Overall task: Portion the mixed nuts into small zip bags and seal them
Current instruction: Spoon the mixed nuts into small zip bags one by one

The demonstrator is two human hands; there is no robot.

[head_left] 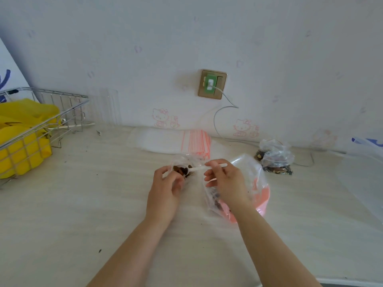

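Item: small zip bag point(183, 165), clear plastic, partly filled with dark brown mixed nuts point(182, 170). Position: on the pale table point(83, 204), directly in front of the stack of empty zip bags point(176, 141), which serves as landmark for all entries.

Left hand point(165, 189): fingers curled round the small bag's near side, gripping it, apparently to hold the mouth up and open for filling.

Right hand point(226, 179): fingers pinching a white spoon point(205, 167), handle pointing right, bowl end reaching into the bag's mouth; judged to be tipping in a portion.

Large clear bag point(246, 183): right of and nearer than the stack, under the right hand; holds more nuts, with a pink shape showing through, identity unclear. Kept close, probably to shorten each scoop.

Filled small bags point(275, 158): well right of the stack, near the wall point(207, 38); set aside, probably as finished; seals cannot be made out.

Wire basket point(51, 112) with yellow bag point(24, 146): far left of the stack.

Bag in hand: not yet sealed.
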